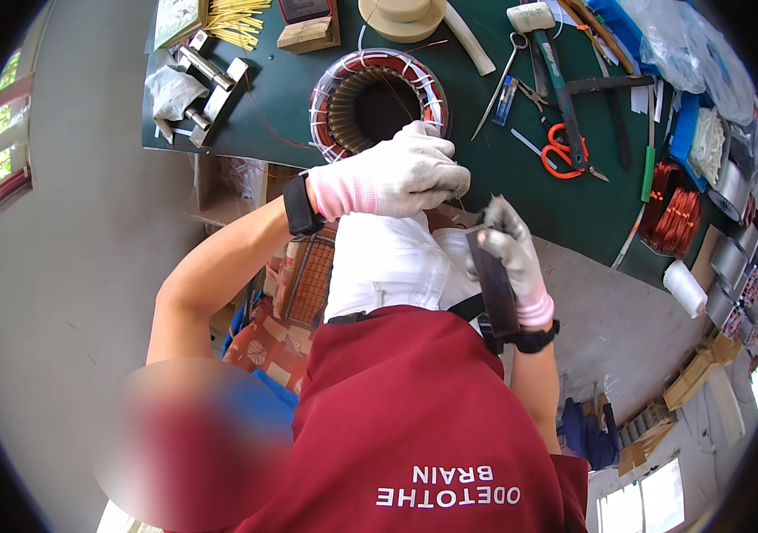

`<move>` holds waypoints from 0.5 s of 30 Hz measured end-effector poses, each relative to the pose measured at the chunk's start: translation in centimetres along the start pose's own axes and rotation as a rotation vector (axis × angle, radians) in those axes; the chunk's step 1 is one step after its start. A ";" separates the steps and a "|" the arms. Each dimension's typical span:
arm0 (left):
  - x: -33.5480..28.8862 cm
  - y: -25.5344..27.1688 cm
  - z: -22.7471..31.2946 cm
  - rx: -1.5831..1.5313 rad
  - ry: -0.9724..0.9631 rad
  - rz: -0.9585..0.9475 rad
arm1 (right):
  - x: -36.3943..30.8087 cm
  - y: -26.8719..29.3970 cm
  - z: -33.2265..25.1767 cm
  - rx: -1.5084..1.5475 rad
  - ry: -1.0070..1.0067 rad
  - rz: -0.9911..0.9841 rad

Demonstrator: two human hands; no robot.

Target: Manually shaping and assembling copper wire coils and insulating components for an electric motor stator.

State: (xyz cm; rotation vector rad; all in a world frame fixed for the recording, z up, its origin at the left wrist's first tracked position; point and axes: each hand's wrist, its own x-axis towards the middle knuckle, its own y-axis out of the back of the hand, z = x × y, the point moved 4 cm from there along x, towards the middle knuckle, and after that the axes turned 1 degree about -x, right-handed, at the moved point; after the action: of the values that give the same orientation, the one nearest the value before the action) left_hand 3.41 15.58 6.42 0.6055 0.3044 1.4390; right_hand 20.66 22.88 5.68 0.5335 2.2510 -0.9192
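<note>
Left hand (pixel 419 173), in a white glove with a pink cuff, has its fingers curled together at the near rim of a ring-shaped stator with copper-red windings and white lacing (pixel 341 107); whether they grip anything cannot be told. Right of it and nearer the body, the gloved right hand (pixel 510 244) is closed around a dark, flat, oblong bar (pixel 496 293). Beyond the right hand lie orange-handled scissors (pixel 562 174) and a white-headed hammer with a dark green handle (pixel 558 93).

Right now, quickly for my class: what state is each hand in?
Left hand: closed; whether it holds anything cannot be told.
Right hand: closed, holding a dark flat bar.
</note>
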 end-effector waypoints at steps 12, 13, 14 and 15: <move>0.6 0.3 0.2 0.026 -0.014 0.042 | 1.8 0.3 0.4 -0.132 0.194 0.037; 0.9 0.3 0.5 0.008 0.000 0.020 | 2.5 -0.8 -0.2 -0.108 0.216 0.030; 0.5 0.2 0.2 -0.008 0.031 0.053 | 3.1 -1.2 0.5 0.055 0.128 -0.015; 0.4 0.6 0.4 -0.052 -0.004 0.076 | 2.7 -1.1 0.5 0.052 0.134 -0.038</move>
State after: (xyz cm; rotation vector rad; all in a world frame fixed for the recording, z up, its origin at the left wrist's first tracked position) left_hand 3.22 15.94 7.13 0.5824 0.2419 1.5140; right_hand 18.32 22.12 4.07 0.5931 2.3701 -0.9898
